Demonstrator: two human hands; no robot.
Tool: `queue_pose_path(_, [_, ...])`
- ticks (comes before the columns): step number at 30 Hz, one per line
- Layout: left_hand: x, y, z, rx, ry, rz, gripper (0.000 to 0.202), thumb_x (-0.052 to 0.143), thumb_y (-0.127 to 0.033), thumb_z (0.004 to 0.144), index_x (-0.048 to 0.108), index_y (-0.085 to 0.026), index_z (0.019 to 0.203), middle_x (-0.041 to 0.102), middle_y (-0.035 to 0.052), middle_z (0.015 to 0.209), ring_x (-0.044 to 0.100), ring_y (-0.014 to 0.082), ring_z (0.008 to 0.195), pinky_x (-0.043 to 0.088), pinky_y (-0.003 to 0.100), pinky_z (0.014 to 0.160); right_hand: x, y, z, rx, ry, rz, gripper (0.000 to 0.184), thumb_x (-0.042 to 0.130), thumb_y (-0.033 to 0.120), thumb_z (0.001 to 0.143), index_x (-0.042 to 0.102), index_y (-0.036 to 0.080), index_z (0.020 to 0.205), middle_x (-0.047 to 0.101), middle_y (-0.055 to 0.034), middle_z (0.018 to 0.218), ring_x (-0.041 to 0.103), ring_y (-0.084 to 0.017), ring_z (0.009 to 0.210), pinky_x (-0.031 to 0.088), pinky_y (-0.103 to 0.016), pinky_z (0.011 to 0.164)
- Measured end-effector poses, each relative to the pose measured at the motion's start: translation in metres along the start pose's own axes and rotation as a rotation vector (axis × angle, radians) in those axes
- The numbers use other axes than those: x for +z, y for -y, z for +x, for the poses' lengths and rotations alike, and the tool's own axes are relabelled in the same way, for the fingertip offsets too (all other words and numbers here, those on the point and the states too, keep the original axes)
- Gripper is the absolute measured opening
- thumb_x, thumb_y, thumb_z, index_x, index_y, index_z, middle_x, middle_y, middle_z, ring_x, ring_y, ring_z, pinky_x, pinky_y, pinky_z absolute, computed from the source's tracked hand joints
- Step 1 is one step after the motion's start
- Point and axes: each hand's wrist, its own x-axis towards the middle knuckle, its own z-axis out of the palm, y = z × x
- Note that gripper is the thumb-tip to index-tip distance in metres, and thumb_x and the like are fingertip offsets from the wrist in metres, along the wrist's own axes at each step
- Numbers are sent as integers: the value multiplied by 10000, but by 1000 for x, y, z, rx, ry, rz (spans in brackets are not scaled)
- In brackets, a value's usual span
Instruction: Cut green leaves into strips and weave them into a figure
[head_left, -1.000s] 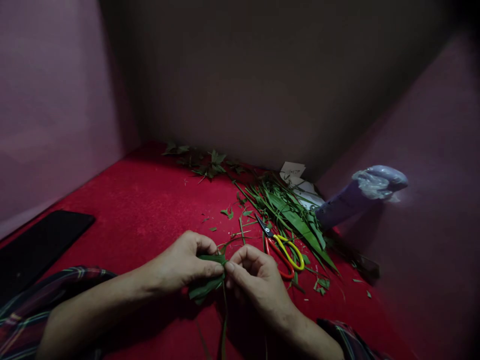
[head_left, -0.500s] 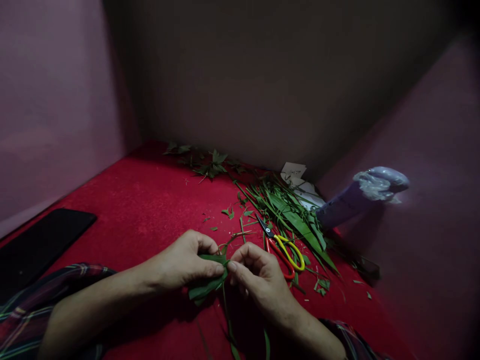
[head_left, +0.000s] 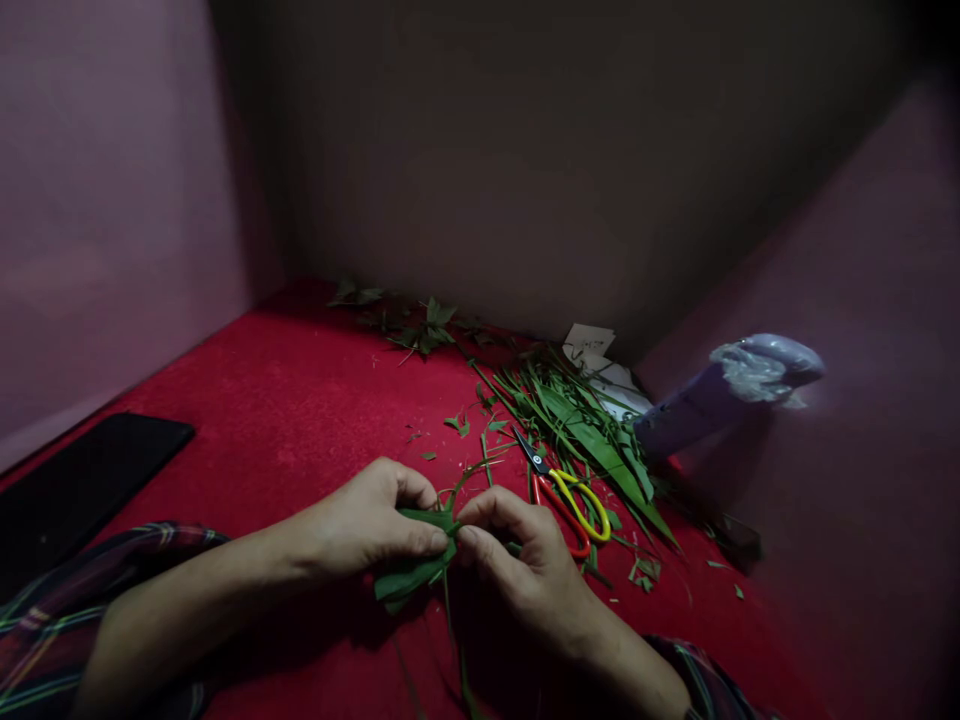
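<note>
Between my hands is a folded green leaf bundle [head_left: 411, 582] with thin stems sticking out of its top and a long strip hanging below it. My left hand [head_left: 379, 520] is closed on the bundle, thumb across its front. Thumb and forefinger of my right hand [head_left: 517, 560] pinch at the bundle's right edge, on what looks like a narrow leaf strip [head_left: 454, 530]; the other fingers curl behind. Just past my right hand lie scissors [head_left: 559, 490] with black blades and one yellow and one red handle, slightly apart from it.
A heap of long green leaves [head_left: 592, 440] spreads at the right on the red tabletop [head_left: 300, 400]. Behind it are white papers [head_left: 589, 345] and a purple cylinder wrapped in plastic [head_left: 697, 400]. Cut leaves [head_left: 427, 325] lie along the back wall. A dark flat object [head_left: 105, 480] is at left.
My right fingers have shifted slightly at the bundle's edge, and the loose strip below that hand has moved out of sight there. The left hand keeps its hold.
</note>
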Motion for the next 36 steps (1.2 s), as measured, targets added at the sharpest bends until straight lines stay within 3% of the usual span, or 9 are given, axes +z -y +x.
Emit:
queue_pose_path(8, [1, 1, 2, 6, -24, -16, 258, 682, -343, 567, 551, -127, 619, 428, -65, 475, 357, 66, 428, 262, 197, 424, 4, -4, -1, 88, -47, 40, 101, 556, 228, 806, 558, 169, 724, 549, 17, 623, 489, -111, 579, 383, -223, 542])
queue_pose_path(12, [1, 1, 2, 12, -26, -27, 244, 680, -333, 574, 556, -129, 626, 438, -66, 480, 364, 65, 427, 266, 194, 424, 6, -7, -2, 158, -34, 188, 60, 583, 220, 788, 543, 179, 770, 543, 28, 634, 488, -98, 573, 382, -210, 529])
queue_pose_path(20, [-1, 6, 6, 36, -5, -98, 283, 711, -357, 540, 573, -125, 622, 503, -50, 494, 407, 70, 441, 298, 191, 433, 14, 2, -2, 291, -53, 552, 179, 646, 265, 733, 502, 165, 768, 577, 35, 547, 461, -68, 423, 353, -176, 419])
queue_pose_path(27, [6, 7, 4, 64, -70, -103, 276, 702, -343, 537, 526, -134, 580, 472, -59, 458, 383, 66, 425, 272, 189, 415, 18, 1, -3, 258, -121, 566, 175, 660, 259, 719, 511, 168, 720, 544, 49, 527, 471, -71, 440, 362, -179, 442])
queue_pose_path(36, [7, 5, 2, 67, -44, -64, 261, 659, -364, 576, 534, -135, 592, 482, -47, 472, 401, 81, 429, 277, 205, 420, 19, 0, -2, 259, -127, 533, 161, 652, 254, 725, 511, 175, 730, 509, 61, 528, 466, -75, 451, 362, -185, 450])
